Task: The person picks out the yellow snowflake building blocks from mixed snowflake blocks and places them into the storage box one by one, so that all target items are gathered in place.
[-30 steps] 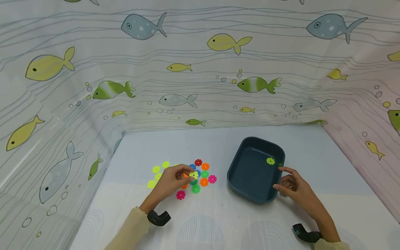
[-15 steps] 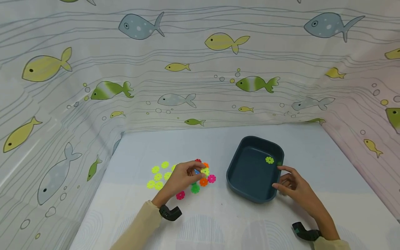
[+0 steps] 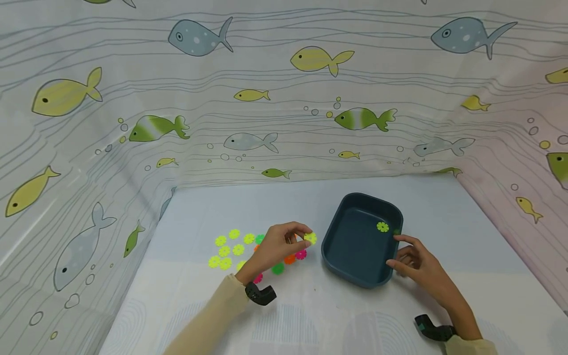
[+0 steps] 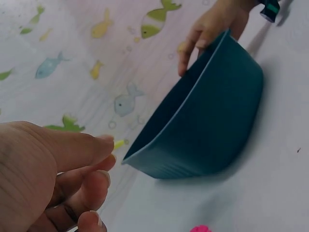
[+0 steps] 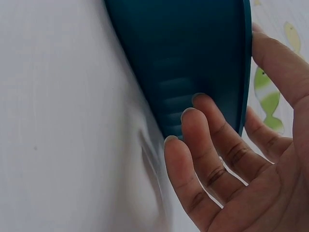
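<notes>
My left hand (image 3: 277,245) pinches a yellow snowflake-shaped plastic disc (image 3: 312,238) between thumb and fingertips, just left of the dark blue bin (image 3: 355,249). In the left wrist view only a thin edge of this disc (image 4: 119,144) shows, close to the bin's near corner. On the far side, my right hand (image 3: 419,266) holds the bin's right rim, with thumb and index finger at the edge. The right wrist view shows its other fingers (image 5: 195,130) against or near the outer wall. One yellow-green disc (image 3: 382,227) lies inside the bin.
Several yellow discs (image 3: 225,251) lie loose on the table's left. Beside them are green (image 3: 277,268), orange (image 3: 289,259) and pink discs (image 3: 301,254), partly hidden by my left hand. A fish-patterned sheet (image 3: 248,162) encloses the back and sides.
My left hand has moved right with the yellow disc, from above the coloured discs to near the bin's left side. The right hand and bin have stayed in place.
</notes>
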Motion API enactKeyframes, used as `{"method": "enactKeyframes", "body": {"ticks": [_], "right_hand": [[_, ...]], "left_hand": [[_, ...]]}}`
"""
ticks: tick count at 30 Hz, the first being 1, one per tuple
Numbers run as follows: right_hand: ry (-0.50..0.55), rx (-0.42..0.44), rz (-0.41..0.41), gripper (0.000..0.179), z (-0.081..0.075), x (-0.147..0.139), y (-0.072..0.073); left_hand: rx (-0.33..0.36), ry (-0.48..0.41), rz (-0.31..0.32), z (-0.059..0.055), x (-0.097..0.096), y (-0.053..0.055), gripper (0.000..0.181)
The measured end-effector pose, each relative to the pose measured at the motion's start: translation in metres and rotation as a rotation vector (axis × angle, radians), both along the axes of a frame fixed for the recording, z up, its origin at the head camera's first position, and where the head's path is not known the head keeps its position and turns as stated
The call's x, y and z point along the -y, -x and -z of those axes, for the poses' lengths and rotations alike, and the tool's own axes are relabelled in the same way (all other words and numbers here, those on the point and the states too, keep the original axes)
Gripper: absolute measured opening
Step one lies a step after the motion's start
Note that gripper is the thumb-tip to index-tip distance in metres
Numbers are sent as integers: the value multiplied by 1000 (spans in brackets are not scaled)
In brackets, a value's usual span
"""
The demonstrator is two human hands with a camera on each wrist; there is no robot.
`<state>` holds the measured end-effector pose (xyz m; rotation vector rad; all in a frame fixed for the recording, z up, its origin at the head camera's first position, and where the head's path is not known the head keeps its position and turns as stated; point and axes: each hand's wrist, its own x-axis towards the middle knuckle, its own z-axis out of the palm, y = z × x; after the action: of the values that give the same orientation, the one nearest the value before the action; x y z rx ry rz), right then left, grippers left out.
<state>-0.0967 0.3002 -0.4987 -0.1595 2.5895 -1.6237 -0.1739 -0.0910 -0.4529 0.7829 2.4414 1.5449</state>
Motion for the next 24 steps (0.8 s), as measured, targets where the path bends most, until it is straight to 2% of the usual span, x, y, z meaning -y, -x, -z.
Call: {"method": "enactKeyframes", "body": {"ticks": [10,17,24], "right_hand": [[-7,3,5,74,0,0,1],[-7,9,12,74,-2,1,0],[4,9,16,74,-2,2,-1]], "left_hand": [[15,21,9,-5,-22,9,22],[44,2,59,-6,-36,16,23],[52,-3,95,-2,-54,20,24]]}}
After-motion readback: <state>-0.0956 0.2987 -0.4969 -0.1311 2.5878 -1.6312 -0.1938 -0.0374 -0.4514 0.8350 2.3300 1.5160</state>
